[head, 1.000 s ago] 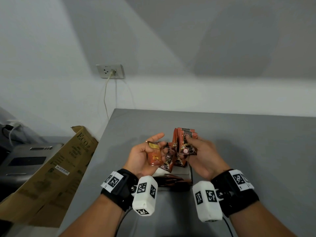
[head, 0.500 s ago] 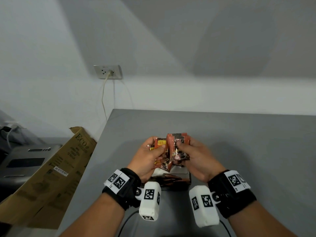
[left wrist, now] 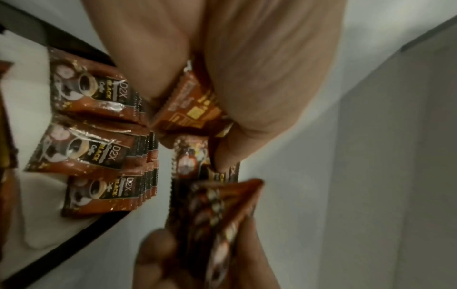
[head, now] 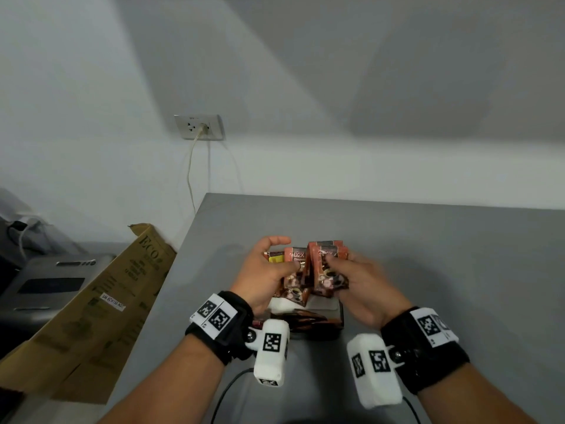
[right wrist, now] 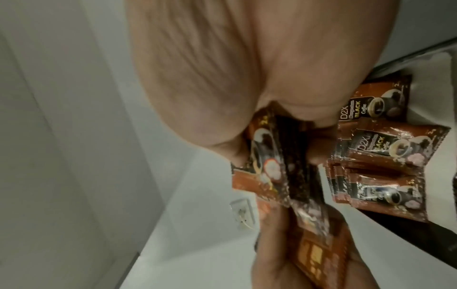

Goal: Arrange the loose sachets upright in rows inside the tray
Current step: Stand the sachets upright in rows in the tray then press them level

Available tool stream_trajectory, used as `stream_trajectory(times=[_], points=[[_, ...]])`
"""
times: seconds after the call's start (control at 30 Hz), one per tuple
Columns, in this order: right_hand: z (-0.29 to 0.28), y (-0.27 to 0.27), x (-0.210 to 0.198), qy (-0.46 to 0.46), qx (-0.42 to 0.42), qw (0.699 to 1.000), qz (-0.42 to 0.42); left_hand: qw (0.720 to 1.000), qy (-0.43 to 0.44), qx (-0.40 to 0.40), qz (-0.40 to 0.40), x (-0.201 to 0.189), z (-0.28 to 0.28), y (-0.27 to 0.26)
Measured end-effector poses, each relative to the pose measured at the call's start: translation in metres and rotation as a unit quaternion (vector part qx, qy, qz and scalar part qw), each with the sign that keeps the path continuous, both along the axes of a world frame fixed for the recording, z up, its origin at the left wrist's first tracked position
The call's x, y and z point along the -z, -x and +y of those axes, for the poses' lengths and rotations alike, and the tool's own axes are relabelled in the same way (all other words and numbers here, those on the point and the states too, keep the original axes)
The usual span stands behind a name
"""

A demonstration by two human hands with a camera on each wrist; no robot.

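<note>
My left hand (head: 272,267) grips a couple of brown coffee sachets (head: 295,264), one showing its yellow-printed back (left wrist: 195,109). My right hand (head: 351,280) grips a thicker bundle of sachets (head: 328,267) upright, side by side with the left ones. Both bundles hang just above the far end of the tray (head: 324,304), a white-lined box with a dark rim. Inside it, sachets (left wrist: 99,156) stand in stacked rows, also visible in the right wrist view as rows (right wrist: 385,152). My wrists hide most of the tray in the head view.
The tray sits on a grey table (head: 428,255) against a white wall. A wall socket (head: 198,127) with a cable is at the back left. A cardboard box (head: 101,301) leans off the table's left edge, beside a grey machine (head: 46,283).
My hands came together, bringing the two sachet bundles side by side, and lowered slightly toward the tray. The left hand's fingers have curled round its sachets.
</note>
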State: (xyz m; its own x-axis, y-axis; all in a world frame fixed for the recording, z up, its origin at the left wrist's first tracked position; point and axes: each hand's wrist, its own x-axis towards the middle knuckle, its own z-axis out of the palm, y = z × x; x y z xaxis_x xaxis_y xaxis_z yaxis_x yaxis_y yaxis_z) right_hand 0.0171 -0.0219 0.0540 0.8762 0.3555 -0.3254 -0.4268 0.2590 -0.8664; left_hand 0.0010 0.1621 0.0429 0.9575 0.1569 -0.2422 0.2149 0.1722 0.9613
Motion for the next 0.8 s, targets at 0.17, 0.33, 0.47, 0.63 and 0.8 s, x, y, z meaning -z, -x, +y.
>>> stream_trajectory(times=[0.17, 0.33, 0.47, 0.63, 0.8], points=[[0.011, 0.001, 0.003, 0.031, 0.048, 0.998, 0.006, 0.980, 0.194, 0.032, 0.021, -0.008, -0.009, 0.003], [-0.006, -0.004, 0.003, -0.005, 0.088, 0.996, 0.032, 0.978, 0.205, -0.003, 0.036, -0.006, 0.005, 0.002], [-0.013, -0.004, 0.003, -0.039, 0.092, 0.994, 0.033, 0.992, 0.124, -0.008, 0.024, -0.001, 0.004, 0.000], [-0.015, 0.000, -0.006, -0.097, 0.070, 0.993, -0.016, 0.993, 0.109, -0.051, 0.018, 0.010, -0.001, 0.001], [-0.005, 0.006, -0.008, 0.039, 0.044, 0.992, -0.108, 0.972, 0.233, -0.017, 0.041, 0.001, -0.016, 0.006]])
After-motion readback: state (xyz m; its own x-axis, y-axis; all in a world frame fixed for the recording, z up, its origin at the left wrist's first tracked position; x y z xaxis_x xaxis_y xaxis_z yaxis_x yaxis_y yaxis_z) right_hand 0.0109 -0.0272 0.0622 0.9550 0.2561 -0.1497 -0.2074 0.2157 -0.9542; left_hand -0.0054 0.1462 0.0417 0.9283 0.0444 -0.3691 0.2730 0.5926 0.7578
